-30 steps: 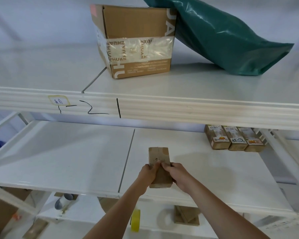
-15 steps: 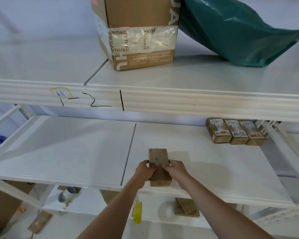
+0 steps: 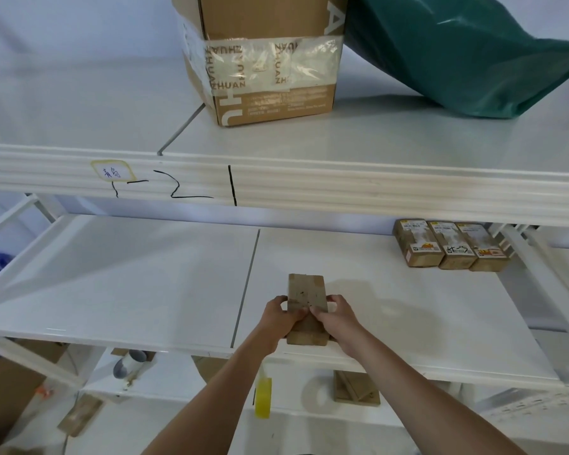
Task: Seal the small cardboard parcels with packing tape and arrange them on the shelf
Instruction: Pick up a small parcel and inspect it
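We have pushed the small parcel (image 3: 307, 303) farther onto the middle shelf (image 3: 145, 274). Our left hand (image 3: 278, 318) and right hand (image 3: 337, 318) grip its sides near the front edge; three sealed parcels (image 3: 447, 244) sit far right.

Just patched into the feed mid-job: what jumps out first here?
Both hands, left hand and right hand, grip a small cardboard parcel at the middle shelf's front edge. Three labelled parcels sit side by side at its back right. Above, a taped carton stands beside a green bag.
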`<state>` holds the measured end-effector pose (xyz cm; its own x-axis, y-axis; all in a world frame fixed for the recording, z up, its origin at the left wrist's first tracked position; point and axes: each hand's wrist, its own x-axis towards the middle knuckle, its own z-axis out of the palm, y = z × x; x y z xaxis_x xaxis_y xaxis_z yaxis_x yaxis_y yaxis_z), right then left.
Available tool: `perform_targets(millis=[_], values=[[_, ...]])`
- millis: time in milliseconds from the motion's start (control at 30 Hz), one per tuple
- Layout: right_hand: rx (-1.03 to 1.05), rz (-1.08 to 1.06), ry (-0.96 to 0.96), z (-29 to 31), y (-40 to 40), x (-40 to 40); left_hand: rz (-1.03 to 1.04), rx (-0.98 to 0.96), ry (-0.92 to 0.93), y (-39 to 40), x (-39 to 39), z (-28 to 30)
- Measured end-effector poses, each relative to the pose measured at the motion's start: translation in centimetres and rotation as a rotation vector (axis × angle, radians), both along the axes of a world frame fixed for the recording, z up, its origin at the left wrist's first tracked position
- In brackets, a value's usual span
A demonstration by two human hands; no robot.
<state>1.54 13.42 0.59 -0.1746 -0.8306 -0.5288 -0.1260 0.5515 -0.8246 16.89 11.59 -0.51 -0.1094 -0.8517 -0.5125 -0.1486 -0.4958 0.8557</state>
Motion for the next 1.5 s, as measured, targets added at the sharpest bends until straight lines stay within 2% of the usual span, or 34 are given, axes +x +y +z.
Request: perform_targets(millis=[100, 200, 300, 433, 567, 733, 967, 1200, 1267, 1500], values=[[0.010, 0.042, 0.116, -0.2, -0.1, 0.1, -0.014, -0.026, -0.148, 0.1, -0.3, -0.3], [0.004, 0.153, 0.278, -0.4, 0.0, 0.0, -0.096, -0.086, -0.292, 0.3, -0.6, 0.0], [-0.011, 0.226, 0.348, -0.8, 0.2, -0.1, -0.232, -0.113, -0.452, 0.3, -1.0, 0.0], [-0.080, 0.192, 0.493, -1.1, 0.7, -0.7, -0.336, -0.122, -0.586, 0.0, -1.2, -0.5], [-0.124, 0.106, 0.746, -1.3, 1.0, -2.7, -0.335, -0.137, -0.543, -0.2, -1.1, -0.9], [0.038, 0.157, 0.811, -1.9, 0.5, -4.6, -0.312, -0.127, -0.539, -0.4, -1.0, -1.5], [0.052, 0.246, 0.945, -2.4, 0.3, -4.3, -0.258, -0.089, -0.499, -0.3, -1.4, -1.8], [0.092, 0.221, 0.913, -2.4, -0.3, -4.0, -0.217, -0.043, -0.471, -0.4, -1.6, -2.2], [0.127, 0.179, 0.862, -2.5, -0.5, -4.6, -0.211, -0.036, -0.458, -0.4, -1.9, -2.2], [0.195, 0.002, 0.859, -2.7, 0.3, -7.3, -0.252, -0.046, -0.424, -0.3, -3.3, -2.2]])
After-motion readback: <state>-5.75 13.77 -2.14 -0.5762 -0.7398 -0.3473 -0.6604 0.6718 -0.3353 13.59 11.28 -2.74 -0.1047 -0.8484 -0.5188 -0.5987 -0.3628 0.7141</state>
